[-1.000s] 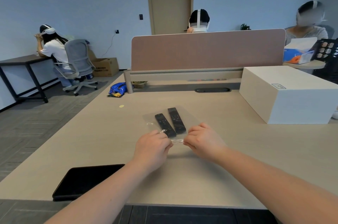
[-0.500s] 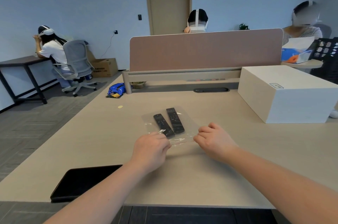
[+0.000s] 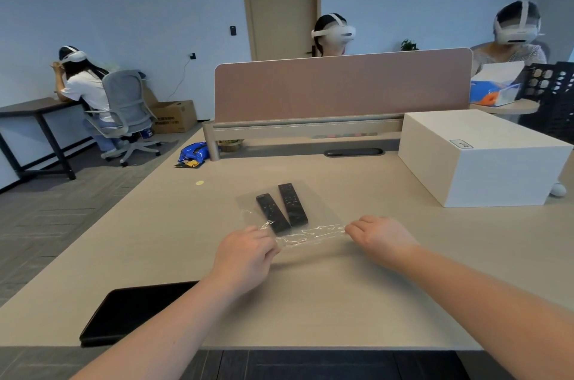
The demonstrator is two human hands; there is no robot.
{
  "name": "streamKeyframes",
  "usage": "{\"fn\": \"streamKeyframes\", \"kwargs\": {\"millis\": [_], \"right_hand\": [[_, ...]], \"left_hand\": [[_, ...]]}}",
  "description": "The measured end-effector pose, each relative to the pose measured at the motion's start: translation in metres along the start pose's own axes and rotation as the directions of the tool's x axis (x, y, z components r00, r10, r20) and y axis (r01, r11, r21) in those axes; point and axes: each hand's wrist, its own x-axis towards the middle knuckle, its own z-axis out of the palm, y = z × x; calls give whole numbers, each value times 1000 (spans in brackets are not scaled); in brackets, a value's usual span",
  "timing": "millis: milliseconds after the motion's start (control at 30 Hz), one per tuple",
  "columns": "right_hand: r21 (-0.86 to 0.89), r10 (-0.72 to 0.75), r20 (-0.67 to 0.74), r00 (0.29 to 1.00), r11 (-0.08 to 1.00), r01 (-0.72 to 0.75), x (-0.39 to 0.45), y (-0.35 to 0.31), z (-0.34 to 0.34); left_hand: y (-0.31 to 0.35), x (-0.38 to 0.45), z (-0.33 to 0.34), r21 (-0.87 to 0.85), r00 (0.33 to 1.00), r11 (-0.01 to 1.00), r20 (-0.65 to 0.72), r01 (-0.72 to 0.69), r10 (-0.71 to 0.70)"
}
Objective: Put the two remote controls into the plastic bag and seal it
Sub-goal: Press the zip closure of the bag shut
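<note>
Two black remote controls, the left one and the right one, lie side by side inside a clear plastic bag flat on the beige desk. The bag's near edge is crinkled and stretched between my hands. My left hand pinches the edge's left end just below the left remote. My right hand pinches its right end, well right of the remotes.
A black tablet lies at the desk's front left corner. A large white box stands at the right, a pink divider screen at the back. A blue snack packet sits far left. People in headsets sit around.
My right hand has slid to the right along the bag's near edge, away from my left hand, which stayed at the left end. The remotes have not moved.
</note>
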Motion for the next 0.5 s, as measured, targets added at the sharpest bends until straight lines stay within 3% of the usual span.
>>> {"fn": "streamKeyframes", "kwargs": {"millis": [100,300,500], "right_hand": [[-61,-45,16,999,997,46,-3,-2,2],[-87,-67,-135,989,995,56,-6,-6,0],[-40,-193,-6,981,981,192,-20,5,7]], "left_hand": [[2,0,2,5,1000,1000,-3,-6,6],[7,0,1,2,998,998,20,-55,55],[4,-21,10,-1,942,953,152,-302,299]]}}
